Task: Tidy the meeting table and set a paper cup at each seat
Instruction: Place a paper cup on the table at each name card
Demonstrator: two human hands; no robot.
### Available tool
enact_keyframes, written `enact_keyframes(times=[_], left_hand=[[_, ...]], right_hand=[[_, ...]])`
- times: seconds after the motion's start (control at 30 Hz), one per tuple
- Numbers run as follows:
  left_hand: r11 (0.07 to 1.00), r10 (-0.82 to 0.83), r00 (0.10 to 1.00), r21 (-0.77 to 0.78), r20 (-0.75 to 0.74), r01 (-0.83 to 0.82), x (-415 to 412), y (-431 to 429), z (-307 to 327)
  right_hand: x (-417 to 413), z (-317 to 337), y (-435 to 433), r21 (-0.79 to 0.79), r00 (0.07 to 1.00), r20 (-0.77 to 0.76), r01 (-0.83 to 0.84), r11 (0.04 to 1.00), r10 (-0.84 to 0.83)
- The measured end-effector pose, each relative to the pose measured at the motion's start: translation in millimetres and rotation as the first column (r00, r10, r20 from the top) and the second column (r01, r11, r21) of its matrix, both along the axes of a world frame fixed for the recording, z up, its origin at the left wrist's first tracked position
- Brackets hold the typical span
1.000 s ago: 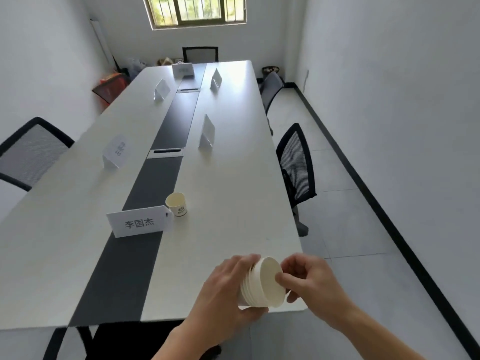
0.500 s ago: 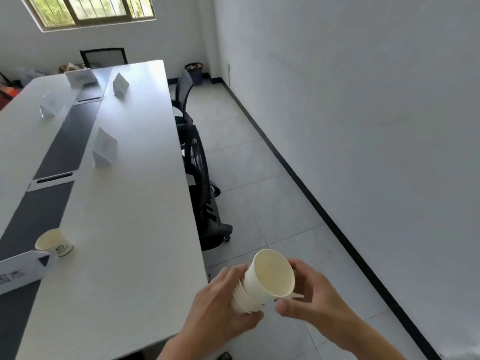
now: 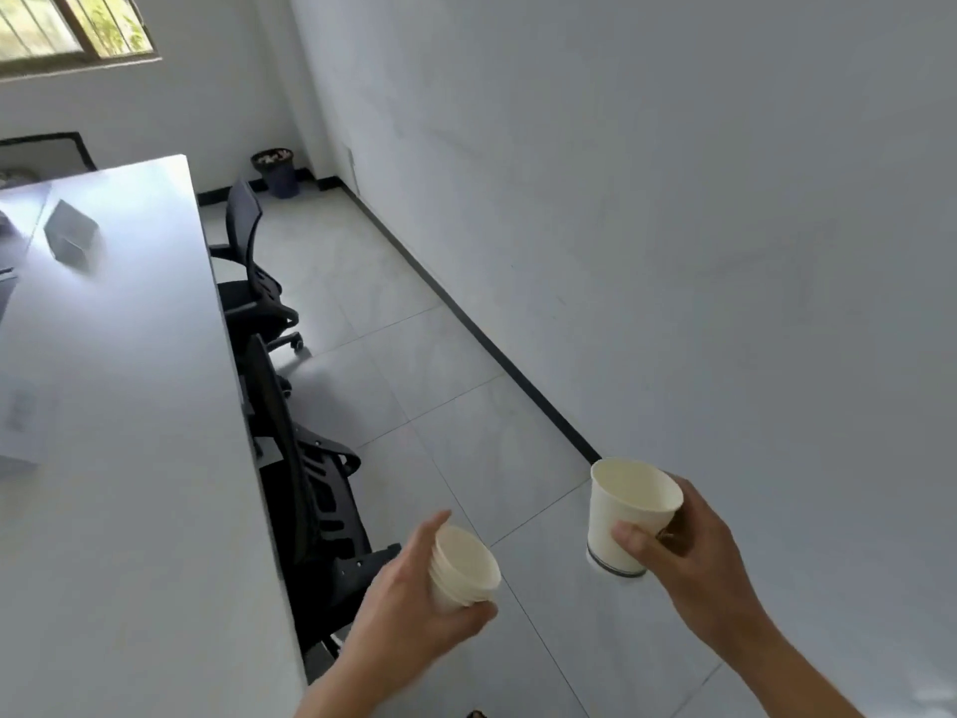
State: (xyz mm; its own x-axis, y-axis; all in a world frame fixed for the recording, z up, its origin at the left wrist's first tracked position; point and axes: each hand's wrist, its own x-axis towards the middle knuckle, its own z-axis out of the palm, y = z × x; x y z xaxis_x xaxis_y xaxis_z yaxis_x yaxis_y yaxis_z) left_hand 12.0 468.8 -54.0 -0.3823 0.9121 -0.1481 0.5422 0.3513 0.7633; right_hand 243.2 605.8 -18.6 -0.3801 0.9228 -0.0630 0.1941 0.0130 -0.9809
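Left hand [image 3: 409,608] grips a stack of nested paper cups [image 3: 463,567], too tightly packed to count, while the right hand [image 3: 694,557] holds one single cup [image 3: 629,510] upright, well apart from the stack. Both hang over the floor [image 3: 440,380] beside the white surface [image 3: 129,510]. Two black seats, a near chair [image 3: 305,500] and a far chair [image 3: 248,241], stand tucked against it.

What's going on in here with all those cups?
A person is standing beside a long white meeting table. Their left hand grips a stack of paper cups, and their right hand holds a single cup apart from the stack. Both hands are over the floor, near a black chair tucked against the table. The cup is not yet set down.
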Motion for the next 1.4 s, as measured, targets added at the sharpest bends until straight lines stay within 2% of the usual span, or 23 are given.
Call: enact_keyframes(times=[0.1, 0.2, 0.33, 0.4, 0.57, 0.77, 0.97, 1.1, 1.4], left_hand=[[0.997, 0.08, 0.99, 0.013, 0.112, -0.082, -28, 46, 9], [0.995, 0.095, 0.974, 0.012, 0.207, -0.1, -43, 92, 14], [0.993, 0.114, 0.957, -0.007, 0.268, -0.116, -62, 162, 5], [0.99, 0.138, 0.958, -0.013, 0.253, -0.14, -72, 202, 0], [0.973, 0.228, 0.949, -0.012, 0.217, -0.231, -103, 300, 7], [0.93, 0.35, 0.914, 0.037, 0.206, -0.365, -150, 375, 26], [0.793, 0.588, 0.767, 0.003, 0.255, -0.609, -235, 397, 0], [0.72, 0.664, 0.684, -0.012, 0.301, -0.694, -310, 426, -16], [0.697, 0.67, 0.686, 0.077, 0.284, -0.713, -499, 523, 30]], right_hand=[[1, 0, 41, 0.082, 0.994, 0.077, 0.071, 0.994, -0.078], [1, -9, 79, 0.068, 0.987, 0.084, 0.135, 0.989, -0.14], [-5, -27, 145, 0.04, 0.986, 0.104, 0.125, 0.991, -0.128], [-10, -40, 191, -0.014, 0.989, 0.126, 0.084, 0.996, -0.081], [-48, -58, 319, -0.142, 0.961, 0.22, -0.137, 0.98, 0.167], [-143, -31, 447, -0.117, 0.891, 0.222, -0.379, 0.918, 0.396], [-267, -30, 534, -0.093, 0.786, 0.269, -0.554, 0.827, 0.557], [-358, -44, 578, -0.115, 0.709, 0.333, -0.624, 0.773, 0.622], [-555, -14, 669, -0.091, 0.639, 0.347, -0.706, 0.702, 0.687]])
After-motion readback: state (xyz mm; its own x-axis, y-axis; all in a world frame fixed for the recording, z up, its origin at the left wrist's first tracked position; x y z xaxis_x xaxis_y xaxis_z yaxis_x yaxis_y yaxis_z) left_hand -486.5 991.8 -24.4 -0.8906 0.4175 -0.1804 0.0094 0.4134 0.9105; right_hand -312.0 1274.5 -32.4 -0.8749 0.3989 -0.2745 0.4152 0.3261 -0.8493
